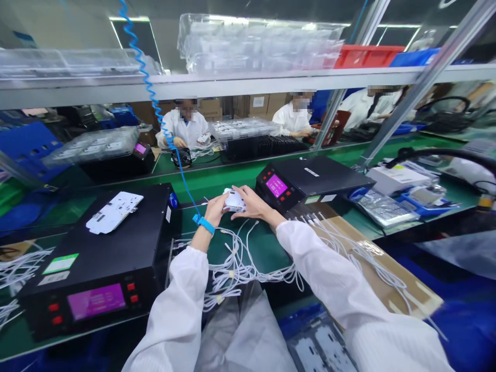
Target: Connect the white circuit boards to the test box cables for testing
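Between my two hands, above the green bench, is a small white device like a flat plastic housing or board (234,200). My left hand (215,213), with a blue wrist strap (204,223) and its coiled cord, grips the left edge. Around the right side curl the fingers of my right hand (253,202). Just below both hands lies a tangle of white cables (242,261). On the black tester box (127,253) to the left rests a flat white board (114,212). Fine detail on the held piece is too small to make out.
A second black box (313,175) with a lit magenta screen stands right of my hands. White cables lie on a cardboard sheet (387,258) under my right arm. Overhead runs a shelf (248,80) with clear trays. Co-workers in white sit across the bench.
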Demonstrator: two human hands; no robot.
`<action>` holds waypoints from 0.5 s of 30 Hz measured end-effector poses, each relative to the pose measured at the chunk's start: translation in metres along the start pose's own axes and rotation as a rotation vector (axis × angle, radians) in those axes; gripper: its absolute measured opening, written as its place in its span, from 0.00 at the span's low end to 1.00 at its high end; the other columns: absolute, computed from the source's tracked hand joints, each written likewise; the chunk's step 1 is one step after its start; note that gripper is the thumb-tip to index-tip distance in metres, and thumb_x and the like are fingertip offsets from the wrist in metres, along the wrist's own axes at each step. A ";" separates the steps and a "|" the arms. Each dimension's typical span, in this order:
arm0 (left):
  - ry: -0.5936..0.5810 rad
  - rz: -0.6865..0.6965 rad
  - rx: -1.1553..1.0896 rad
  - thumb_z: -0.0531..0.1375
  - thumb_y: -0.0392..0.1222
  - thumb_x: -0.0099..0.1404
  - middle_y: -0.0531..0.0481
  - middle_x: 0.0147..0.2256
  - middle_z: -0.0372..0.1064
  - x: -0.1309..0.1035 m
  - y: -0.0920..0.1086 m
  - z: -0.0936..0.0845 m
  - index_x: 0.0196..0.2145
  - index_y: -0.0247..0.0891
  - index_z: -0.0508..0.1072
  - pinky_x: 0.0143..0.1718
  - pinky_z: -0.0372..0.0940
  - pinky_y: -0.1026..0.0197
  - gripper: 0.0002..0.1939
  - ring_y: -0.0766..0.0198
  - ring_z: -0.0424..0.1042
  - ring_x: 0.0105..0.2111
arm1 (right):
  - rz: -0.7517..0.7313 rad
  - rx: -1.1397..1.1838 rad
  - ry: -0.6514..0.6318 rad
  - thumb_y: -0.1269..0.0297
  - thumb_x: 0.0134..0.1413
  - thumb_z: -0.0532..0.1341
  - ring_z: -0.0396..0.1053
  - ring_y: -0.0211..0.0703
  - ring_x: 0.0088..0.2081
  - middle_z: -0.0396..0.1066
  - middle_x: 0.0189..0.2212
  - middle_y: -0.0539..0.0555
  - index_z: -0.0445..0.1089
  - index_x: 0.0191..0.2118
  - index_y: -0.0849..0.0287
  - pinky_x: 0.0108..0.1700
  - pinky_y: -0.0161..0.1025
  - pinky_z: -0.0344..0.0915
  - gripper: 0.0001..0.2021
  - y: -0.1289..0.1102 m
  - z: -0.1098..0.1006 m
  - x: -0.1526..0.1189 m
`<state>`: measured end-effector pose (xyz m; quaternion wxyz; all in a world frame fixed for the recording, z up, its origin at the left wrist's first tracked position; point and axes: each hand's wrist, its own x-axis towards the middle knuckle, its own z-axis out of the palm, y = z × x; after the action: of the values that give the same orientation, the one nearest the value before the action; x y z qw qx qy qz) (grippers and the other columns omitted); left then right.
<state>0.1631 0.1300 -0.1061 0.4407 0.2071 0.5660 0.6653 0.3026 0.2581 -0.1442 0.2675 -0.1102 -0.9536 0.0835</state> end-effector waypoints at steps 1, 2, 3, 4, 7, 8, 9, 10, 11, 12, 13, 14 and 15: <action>-0.046 -0.025 0.013 0.71 0.45 0.64 0.39 0.39 0.80 -0.010 0.002 -0.004 0.41 0.30 0.81 0.38 0.74 0.60 0.15 0.59 0.79 0.36 | -0.036 -0.015 -0.019 0.37 0.43 0.74 0.63 0.63 0.56 0.61 0.57 0.70 0.49 0.74 0.67 0.62 0.58 0.63 0.61 -0.009 -0.007 -0.001; -0.086 -0.051 0.025 0.72 0.45 0.62 0.38 0.38 0.80 -0.020 0.002 -0.007 0.40 0.30 0.82 0.36 0.75 0.59 0.15 0.57 0.79 0.35 | -0.063 -0.029 -0.042 0.37 0.45 0.74 0.63 0.63 0.56 0.61 0.57 0.70 0.48 0.74 0.66 0.61 0.59 0.63 0.60 -0.018 -0.013 -0.002; -0.117 -0.074 0.034 0.73 0.44 0.60 0.37 0.38 0.80 -0.029 0.002 -0.010 0.40 0.29 0.82 0.34 0.75 0.58 0.15 0.55 0.80 0.35 | -0.082 -0.040 -0.064 0.38 0.46 0.74 0.63 0.64 0.56 0.61 0.58 0.70 0.48 0.74 0.65 0.61 0.60 0.63 0.59 -0.028 -0.019 -0.004; -0.138 -0.092 0.039 0.73 0.42 0.60 0.35 0.38 0.81 -0.038 0.001 -0.013 0.40 0.29 0.82 0.34 0.76 0.57 0.14 0.53 0.80 0.35 | -0.093 -0.050 -0.086 0.40 0.47 0.74 0.63 0.64 0.57 0.61 0.58 0.70 0.47 0.75 0.63 0.62 0.61 0.62 0.58 -0.038 -0.024 -0.006; -0.134 -0.098 0.018 0.72 0.36 0.60 0.34 0.40 0.81 -0.059 -0.004 -0.022 0.41 0.28 0.82 0.36 0.78 0.52 0.12 0.50 0.81 0.37 | -0.097 -0.111 -0.120 0.45 0.44 0.77 0.59 0.68 0.62 0.58 0.61 0.70 0.47 0.75 0.58 0.64 0.65 0.58 0.59 -0.068 -0.039 -0.020; -0.115 -0.084 -0.001 0.72 0.36 0.61 0.34 0.42 0.81 -0.065 -0.006 -0.025 0.41 0.29 0.81 0.38 0.79 0.50 0.12 0.49 0.81 0.39 | -0.074 -0.139 -0.109 0.45 0.42 0.78 0.56 0.70 0.64 0.57 0.63 0.70 0.49 0.75 0.56 0.66 0.68 0.55 0.59 -0.078 -0.043 -0.027; -0.088 -0.063 -0.026 0.71 0.35 0.61 0.34 0.44 0.80 -0.069 -0.007 -0.028 0.43 0.29 0.81 0.42 0.80 0.47 0.12 0.48 0.81 0.41 | -0.022 -0.160 -0.083 0.45 0.41 0.78 0.54 0.72 0.66 0.55 0.65 0.69 0.51 0.74 0.55 0.66 0.69 0.54 0.58 -0.086 -0.047 -0.036; -0.055 -0.037 -0.056 0.71 0.35 0.62 0.34 0.46 0.80 -0.073 -0.008 -0.031 0.44 0.30 0.81 0.46 0.80 0.43 0.12 0.47 0.81 0.44 | 0.073 -0.170 -0.041 0.44 0.42 0.77 0.54 0.72 0.67 0.55 0.65 0.70 0.54 0.72 0.56 0.66 0.69 0.54 0.55 -0.092 -0.050 -0.045; -0.019 -0.007 -0.091 0.70 0.35 0.63 0.35 0.48 0.79 -0.076 -0.009 -0.034 0.45 0.31 0.80 0.49 0.78 0.40 0.12 0.47 0.80 0.47 | 0.216 -0.171 0.005 0.42 0.47 0.74 0.56 0.72 0.66 0.57 0.64 0.71 0.58 0.69 0.57 0.65 0.67 0.57 0.49 -0.097 -0.051 -0.055; 0.018 0.025 -0.127 0.69 0.36 0.65 0.36 0.50 0.79 -0.078 -0.010 -0.036 0.46 0.32 0.80 0.53 0.77 0.38 0.12 0.47 0.79 0.50 | 0.394 -0.160 0.031 0.40 0.54 0.70 0.61 0.72 0.63 0.61 0.60 0.73 0.62 0.66 0.60 0.62 0.65 0.61 0.41 -0.101 -0.050 -0.064; 0.052 0.058 -0.164 0.68 0.36 0.66 0.37 0.52 0.78 -0.080 -0.010 -0.039 0.47 0.33 0.79 0.55 0.75 0.38 0.11 0.47 0.78 0.53 | 0.583 -0.138 0.017 0.39 0.61 0.64 0.67 0.71 0.59 0.66 0.56 0.74 0.66 0.62 0.63 0.59 0.62 0.64 0.35 -0.102 -0.046 -0.071; 0.081 0.088 -0.197 0.67 0.36 0.67 0.38 0.53 0.78 -0.082 -0.011 -0.041 0.48 0.34 0.79 0.58 0.74 0.37 0.11 0.48 0.77 0.55 | 0.756 -0.112 -0.033 0.39 0.65 0.58 0.71 0.70 0.54 0.70 0.51 0.74 0.70 0.57 0.65 0.55 0.60 0.66 0.32 -0.102 -0.041 -0.076; 0.104 0.114 -0.227 0.66 0.36 0.68 0.39 0.54 0.77 -0.083 -0.012 -0.042 0.48 0.35 0.78 0.59 0.73 0.38 0.11 0.48 0.76 0.57 | 0.888 -0.084 -0.105 0.38 0.68 0.54 0.74 0.70 0.51 0.73 0.46 0.75 0.73 0.52 0.66 0.53 0.59 0.68 0.32 -0.100 -0.034 -0.079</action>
<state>0.1784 0.0377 -0.1104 0.3928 0.1529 0.4966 0.7588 0.3693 0.1450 -0.1323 0.1525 -0.5151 -0.8287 0.1569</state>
